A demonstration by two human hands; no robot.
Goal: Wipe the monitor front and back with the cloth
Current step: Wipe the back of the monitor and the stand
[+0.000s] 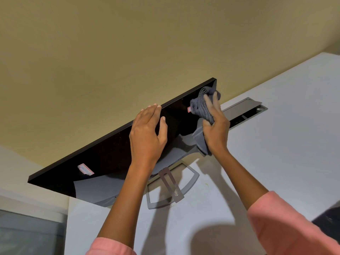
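Monitor (114, 155): black, stood on white surface (276, 144), glossy side faced toward camera. Left hand (147, 133): spread open, laid over top edge. Cloth (202, 109): grey, bunched, clamped in right hand (216, 126), pressed against monitor's right end.

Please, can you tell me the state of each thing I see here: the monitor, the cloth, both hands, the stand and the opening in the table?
Monitor: upright on its stand, glossy black side with stickers facing the camera.
Cloth: bunched, pressed against the monitor near its right end.
Right hand: closed around the cloth.
Left hand: open, fingers over the monitor's top edge.
Stand: resting on the white table.
Cable slot: lid open.
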